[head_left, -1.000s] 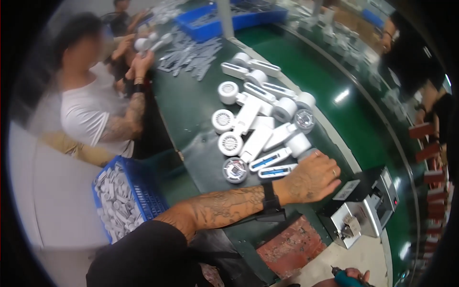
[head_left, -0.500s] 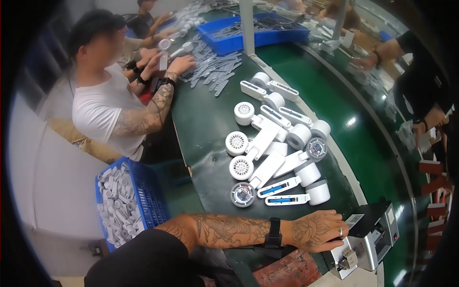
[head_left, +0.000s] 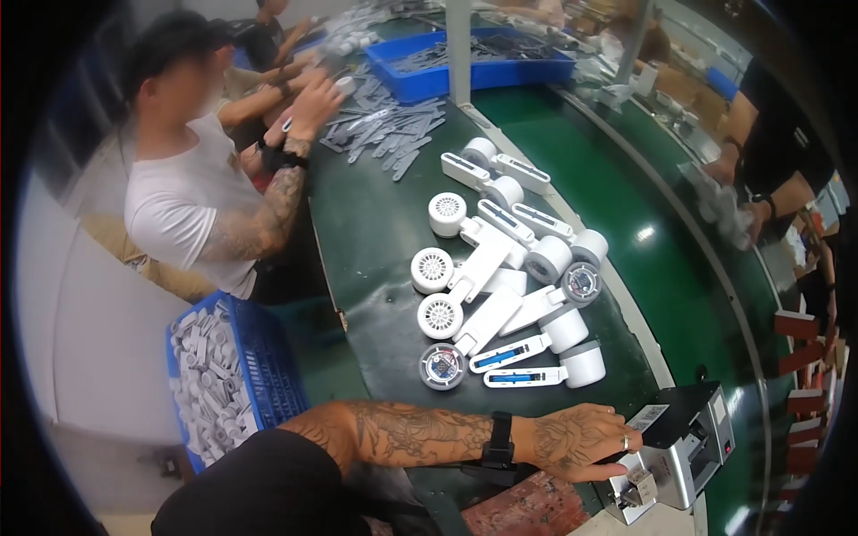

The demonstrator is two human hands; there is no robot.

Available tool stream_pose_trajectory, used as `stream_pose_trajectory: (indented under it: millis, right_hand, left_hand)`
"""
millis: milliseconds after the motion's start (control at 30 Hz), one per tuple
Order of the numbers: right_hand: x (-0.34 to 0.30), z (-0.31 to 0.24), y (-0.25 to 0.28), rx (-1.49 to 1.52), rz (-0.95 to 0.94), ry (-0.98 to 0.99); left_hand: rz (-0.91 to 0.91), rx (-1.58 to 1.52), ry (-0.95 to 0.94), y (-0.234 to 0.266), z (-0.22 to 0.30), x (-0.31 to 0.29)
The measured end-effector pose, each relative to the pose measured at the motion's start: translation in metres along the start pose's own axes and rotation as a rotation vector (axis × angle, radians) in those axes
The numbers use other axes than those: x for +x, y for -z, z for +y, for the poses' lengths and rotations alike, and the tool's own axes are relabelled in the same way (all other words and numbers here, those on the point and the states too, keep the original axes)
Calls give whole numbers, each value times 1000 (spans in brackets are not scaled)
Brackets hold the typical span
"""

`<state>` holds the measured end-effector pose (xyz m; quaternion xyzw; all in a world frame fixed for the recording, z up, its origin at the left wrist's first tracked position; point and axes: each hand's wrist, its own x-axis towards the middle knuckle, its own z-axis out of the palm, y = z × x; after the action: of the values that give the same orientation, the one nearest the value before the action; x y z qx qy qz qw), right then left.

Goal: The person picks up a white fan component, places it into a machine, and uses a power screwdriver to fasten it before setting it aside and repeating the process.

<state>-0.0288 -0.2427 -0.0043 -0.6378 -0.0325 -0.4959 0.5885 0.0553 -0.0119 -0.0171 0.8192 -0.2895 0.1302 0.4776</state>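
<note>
My left hand (head_left: 576, 440) reaches across from the lower left, palm down, with a black band on its wrist and a ring. It lies against the left side of a small silver-and-black bench-top machine (head_left: 686, 438). Its fingers bend over the machine's edge and the thumb stretches along the silver block at its front; the fingertips are hidden. My right hand is out of the picture. Beyond my forearm lie several white handheld fan bodies (head_left: 489, 320) with round grey-rimmed heads. Two nearest ones (head_left: 524, 378) have open handles showing blue cells inside.
A blue crate (head_left: 259, 357) of white parts stands at left. Farther off are grey strips (head_left: 393, 134) and a blue tray (head_left: 407, 82). A co-worker in white (head_left: 179, 179) handles white parts. A green conveyor (head_left: 617, 214) curves along the right; red blocks (head_left: 800, 366) line the far side.
The whole view has shifted slightly, so the table things sit a little farther left. My left hand stays at the machine. The co-worker's hands have risen.
</note>
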Motion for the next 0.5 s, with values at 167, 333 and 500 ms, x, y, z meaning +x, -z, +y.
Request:
stream_pose_trajectory:
  millis: [167, 333, 500]
  right_hand:
    - [3, 3, 10, -34, 10, 31]
    - [6, -32, -7, 109, -170, 37]
    - [-15, 34, 76, -661, 0, 320]
  left_hand:
    - [91, 62, -94, -7, -4, -1]
    - [124, 54, -123, -11, -6, -1]
    - [156, 67, -119, -8, -6, -5]
